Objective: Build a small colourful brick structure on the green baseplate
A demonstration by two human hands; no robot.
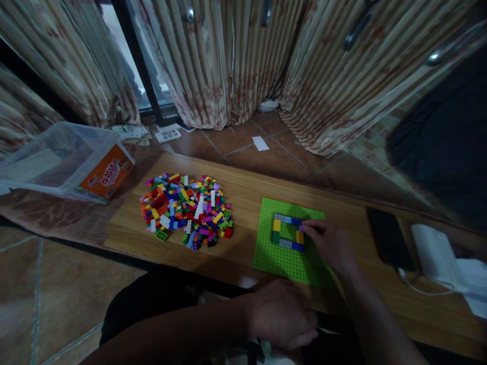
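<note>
A square ring of toy building bricks (282,244) in grey, blue, yellow and green sits on a green baseplate (265,258). My right hand (330,244) reaches over the plate's right side. Its thumb and forefinger are closed on a small purple brick (301,228) at the ring's right side; whether it is pressed down I cannot tell. Just in front of the plate, my left hand (282,315) rests near the table's front edge with curled fingers. Its palm is hidden, so anything inside it does not show.
A heap of mixed loose bricks (190,208) covers the left part of the wooden table (239,271). Beyond its left end stands a clear plastic bin (61,167). To the right lie a black phone (388,238), a white box-like item (433,253) and a white cable (422,291).
</note>
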